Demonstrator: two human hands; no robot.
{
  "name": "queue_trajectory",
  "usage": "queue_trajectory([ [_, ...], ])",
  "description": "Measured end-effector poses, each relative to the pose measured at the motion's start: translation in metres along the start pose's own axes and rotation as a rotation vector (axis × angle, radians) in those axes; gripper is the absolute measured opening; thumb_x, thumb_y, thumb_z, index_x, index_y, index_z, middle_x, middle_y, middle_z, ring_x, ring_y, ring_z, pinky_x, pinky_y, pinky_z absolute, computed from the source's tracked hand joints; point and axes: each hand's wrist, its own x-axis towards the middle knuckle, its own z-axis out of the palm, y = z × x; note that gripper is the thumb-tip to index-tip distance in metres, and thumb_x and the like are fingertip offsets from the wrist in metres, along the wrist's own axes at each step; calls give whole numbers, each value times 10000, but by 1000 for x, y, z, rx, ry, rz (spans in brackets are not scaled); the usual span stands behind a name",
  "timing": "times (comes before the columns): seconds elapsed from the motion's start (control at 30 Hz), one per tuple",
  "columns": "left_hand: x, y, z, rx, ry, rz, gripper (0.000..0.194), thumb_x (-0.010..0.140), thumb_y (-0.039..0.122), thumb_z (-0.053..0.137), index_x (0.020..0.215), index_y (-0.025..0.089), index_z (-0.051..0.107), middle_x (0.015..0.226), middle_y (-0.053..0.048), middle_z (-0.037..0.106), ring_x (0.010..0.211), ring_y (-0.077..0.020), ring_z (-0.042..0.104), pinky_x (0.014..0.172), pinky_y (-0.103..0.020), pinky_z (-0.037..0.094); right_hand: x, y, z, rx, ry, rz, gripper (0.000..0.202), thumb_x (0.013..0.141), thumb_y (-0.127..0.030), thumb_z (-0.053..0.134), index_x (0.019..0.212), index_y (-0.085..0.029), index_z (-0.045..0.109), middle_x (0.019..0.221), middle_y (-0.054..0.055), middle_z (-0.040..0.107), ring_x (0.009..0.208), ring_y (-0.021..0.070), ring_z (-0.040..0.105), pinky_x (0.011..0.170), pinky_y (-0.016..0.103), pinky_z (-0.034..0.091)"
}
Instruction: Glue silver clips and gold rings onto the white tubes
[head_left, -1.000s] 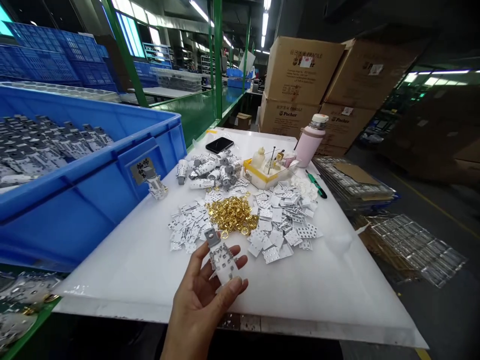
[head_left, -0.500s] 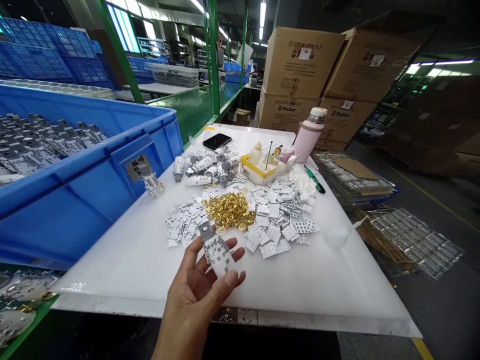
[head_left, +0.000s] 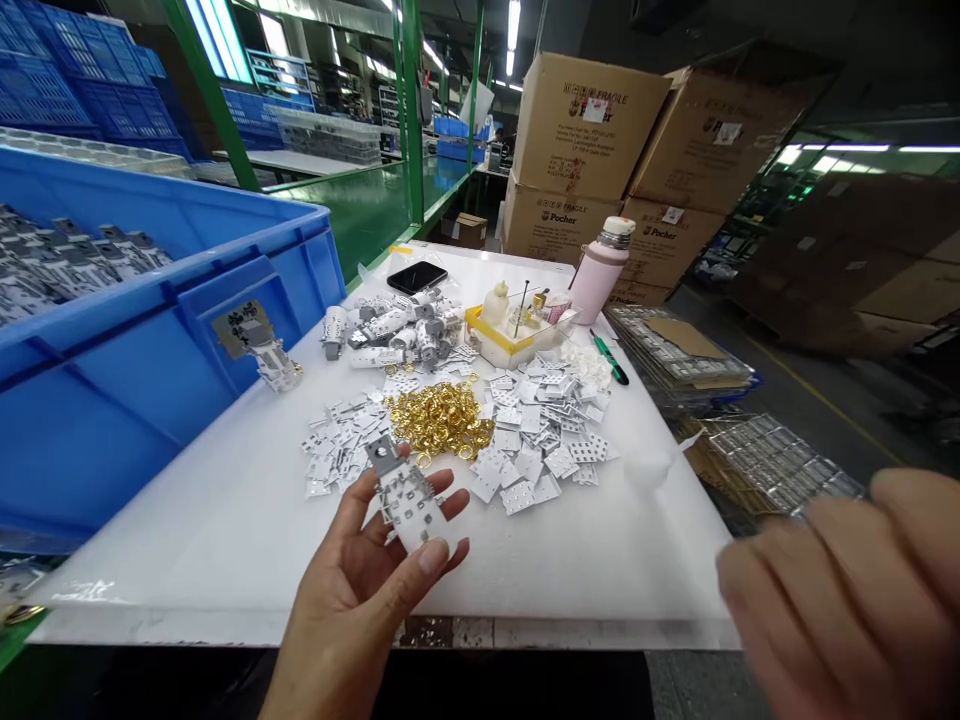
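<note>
My left hand (head_left: pixel 360 590) is closed on a white and grey plastic model part (head_left: pixel 409 500), its thumb pressing the lower end and its fingers behind. The part is tilted, with a grey tab with a hole at its top and small raised squares on its face. My right hand (head_left: pixel 840 590) is at the right edge, blurred, its fingers curled in; whatever it may hold is hidden. Beyond the left hand lie a heap of gold rings (head_left: pixel 442 415), small white perforated plates (head_left: pixel 544 420) to the right and more white plates (head_left: pixel 341 440) to the left.
Similar parts (head_left: pixel 405 330) are piled behind the rings, and one (head_left: pixel 270 360) stands by the blue crate (head_left: pixel 285 300). Farther back are a phone (head_left: pixel 417 276), a yellow-edged tray (head_left: pixel 510 350), a pink bottle (head_left: pixel 600 270) and a green-handled tool (head_left: pixel 607 355). Cartons (head_left: pixel 600 130) stand beyond.
My right hand has come into view at the right edge. The left hand still grips the part. The whole view has shifted slightly, so things appear farther left.
</note>
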Motion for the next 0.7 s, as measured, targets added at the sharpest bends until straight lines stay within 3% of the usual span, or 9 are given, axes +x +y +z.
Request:
queue_trajectory([
  [0.03, 0, 0, 0, 0, 11, -10, 1033, 694, 287, 828, 1514, 336, 202, 1255, -106, 694, 1153, -322, 640, 764, -328, 626, 7, 6, 3, -9, 109, -11, 202, 985, -412, 437, 875, -279, 541, 630, -27, 420, 532, 161, 429, 477, 282, 383],
  [0.1, 0, -1, 2, -11, 24, -21, 1048, 713, 320, 810, 1526, 361, 150, 1241, -89, 704, 1153, -312, 642, 769, -345, 630, 16, 27, 3, -83, 317, -13, 80, 905, -333, 593, 922, -271, 546, 714, -16, 456, 593, 168, 437, 553, 309, 389],
  [0.13, 0, -1, 3, -19, 19, -25, 999, 733, 347, 790, 1522, 358, 177, 1246, -86, 702, 1155, -309, 641, 770, -347, 631, 18, 41, -1, -170, 377, -4, 204, 833, -307, 686, 987, -251, 564, 832, 7, 515, 665, 171, 474, 636, 333, 414],
  [0.2, -1, 0, 6, -37, 9, -39, 845, 779, 384, 741, 1491, 336, 288, 1252, -82, 696, 1139, -299, 651, 742, -326, 636, 19, 71, -13, -457, 201, 110, 411, 789, -405, 722, 1123, -238, 553, 1034, 54, 566, 827, 205, 515, 715, 355, 414],
  [0.23, -1, 1, 7, -49, 11, -53, 777, 796, 385, 725, 1467, 322, 339, 1234, -78, 702, 1123, -291, 661, 714, -306, 637, 18, 84, -20, -528, 128, 151, 423, 747, -430, 752, 1079, -224, 588, 1053, 64, 577, 840, 216, 514, 724, 363, 399],
  [0.37, -3, 7, 11, -149, -21, -139, 536, 823, 311, 711, 1321, 273, 514, 1036, -32, 737, 1075, -265, 682, 658, -287, 640, 12, 111, -35, -609, 7, 218, 325, 693, -483, 776, 766, -209, 617, 817, 35, 581, 750, 213, 473, 702, 363, 352],
  [0.47, -4, 11, 11, -235, -113, -214, 316, 869, 293, 659, 1177, 236, 615, 985, -34, 741, 1011, -234, 701, 712, -317, 642, 10, 98, -29, -519, -29, 249, 290, 814, -495, 676, 877, -217, 623, 861, 47, 634, 750, 207, 529, 713, 362, 412],
  [0.57, -5, 11, 12, -265, -142, -252, 217, 890, 250, 633, 1095, 181, 624, 1087, -84, 740, 985, -222, 707, 732, -321, 639, 7, 68, -14, -196, -106, 324, 286, 882, -473, 610, 1011, -219, 642, 849, 45, 636, 693, 171, 556, 625, 307, 466],
  [0.7, -7, 6, 14, -311, -156, -267, 273, 898, 236, 623, 1157, 177, 560, 1228, -128, 696, 1039, -257, 697, 730, -340, 641, 8, 30, 11, 315, -184, 487, 289, 895, -484, 574, 928, -211, 664, 579, -34, 399, 465, 95, 375, 379, 192, 337],
])
